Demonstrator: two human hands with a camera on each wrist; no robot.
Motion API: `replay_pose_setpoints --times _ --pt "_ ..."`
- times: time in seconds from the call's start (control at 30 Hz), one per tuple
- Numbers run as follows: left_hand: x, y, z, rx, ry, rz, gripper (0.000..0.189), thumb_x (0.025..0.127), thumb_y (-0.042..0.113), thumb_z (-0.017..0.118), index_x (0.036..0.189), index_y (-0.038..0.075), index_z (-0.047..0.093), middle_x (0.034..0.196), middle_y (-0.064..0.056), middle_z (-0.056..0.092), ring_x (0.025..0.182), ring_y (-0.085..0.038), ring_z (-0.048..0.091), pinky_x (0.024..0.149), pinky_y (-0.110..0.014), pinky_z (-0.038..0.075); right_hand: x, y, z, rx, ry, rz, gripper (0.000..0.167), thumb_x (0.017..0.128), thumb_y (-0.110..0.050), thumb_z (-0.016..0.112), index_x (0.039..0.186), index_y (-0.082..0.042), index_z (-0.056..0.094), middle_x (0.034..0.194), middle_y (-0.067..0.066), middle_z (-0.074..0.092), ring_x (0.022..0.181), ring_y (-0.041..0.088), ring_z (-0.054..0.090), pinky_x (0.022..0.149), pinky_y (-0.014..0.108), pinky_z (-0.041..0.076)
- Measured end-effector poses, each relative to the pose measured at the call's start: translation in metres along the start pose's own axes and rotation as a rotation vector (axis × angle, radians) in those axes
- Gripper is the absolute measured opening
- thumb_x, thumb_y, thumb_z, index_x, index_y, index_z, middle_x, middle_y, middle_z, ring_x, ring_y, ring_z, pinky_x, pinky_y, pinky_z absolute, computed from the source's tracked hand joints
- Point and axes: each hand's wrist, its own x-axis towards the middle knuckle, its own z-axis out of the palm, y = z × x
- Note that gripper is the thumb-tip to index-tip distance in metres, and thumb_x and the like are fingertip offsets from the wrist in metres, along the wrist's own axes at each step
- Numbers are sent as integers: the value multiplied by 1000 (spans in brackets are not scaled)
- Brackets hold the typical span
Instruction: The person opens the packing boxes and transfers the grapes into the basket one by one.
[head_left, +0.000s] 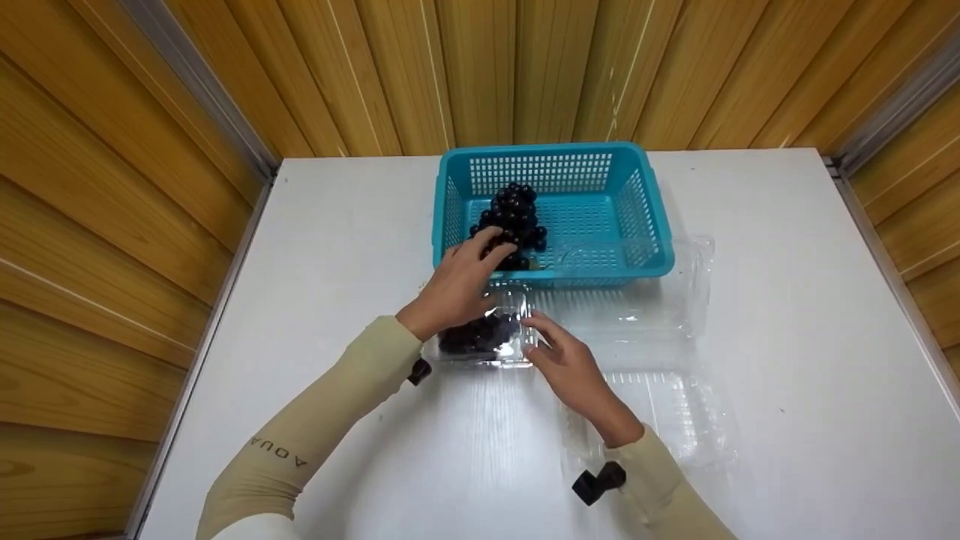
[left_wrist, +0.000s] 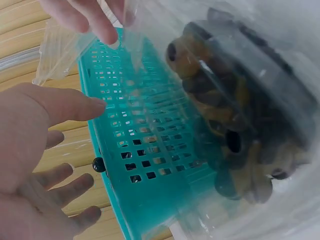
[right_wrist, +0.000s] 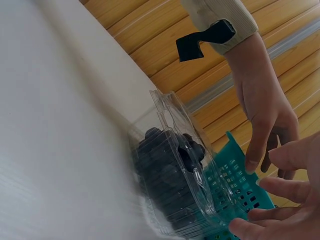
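A clear plastic clamshell box [head_left: 517, 304] with dark grapes [head_left: 474, 337] in it sits in front of a teal basket [head_left: 592, 214]. In the head view my left hand [head_left: 454, 281] reaches over the basket's near edge, fingers at a bunch of dark grapes [head_left: 514, 210]. The left wrist view shows that hand [left_wrist: 35, 155] with its fingers apart and nothing held. My right hand [head_left: 568, 367] is at the box's right side with fingers loosely bent; whether the fingertips touch it I cannot tell. In the right wrist view the box [right_wrist: 172, 170] appears closed over its grapes.
Clear plastic containers [head_left: 630, 319] lie to the right of the box, one overlapping the basket's front right corner. Another clear container [head_left: 675, 420] lies nearer, partly behind the right forearm. Wood-patterned walls [head_left: 480, 75] border the white table [head_left: 337, 247].
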Motion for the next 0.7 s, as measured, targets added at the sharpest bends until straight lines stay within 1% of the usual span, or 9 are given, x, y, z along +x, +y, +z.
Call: replay_pose_setpoints --times 0.13,0.27,0.4,0.57,0.7 --pt "-6 -1 2 28 44 45 73 80 21 79 143 19 42 156 -10 29 141 -29 35 113 -52 32 1 1 0 14 3 -3 40 96 -19 60 134 -9 54 155 15 35 142 32 35 111 44 36" --pt "-13 -1 4 24 62 74 72 79 17 80 141 18 43 156 -11 29 141 -29 36 113 -50 33 2 1 0 11 -1 9 40 96 -20 59 135 -9 53 155 15 33 142 31 35 111 43 36" --pt "-18 1 5 2 77 92 69 78 14 80 139 17 47 153 -11 34 138 -28 41 109 -48 39 1 -1 0 -5 -8 31 40 97 -21 58 136 -12 52 158 12 30 144 29 33 112 42 36" --pt "-23 1 5 -16 98 124 63 81 17 78 137 17 50 146 -8 43 128 -25 50 103 -43 47 2 -1 1 1 -1 44 41 98 -21 57 138 -13 50 159 12 26 145 28 30 113 40 34" --pt "-28 2 5 -21 87 138 60 82 18 77 136 16 51 141 -7 47 121 -24 55 101 -40 49 3 -2 2 5 13 42 42 98 -19 57 138 -13 50 159 12 27 146 26 29 114 39 33"
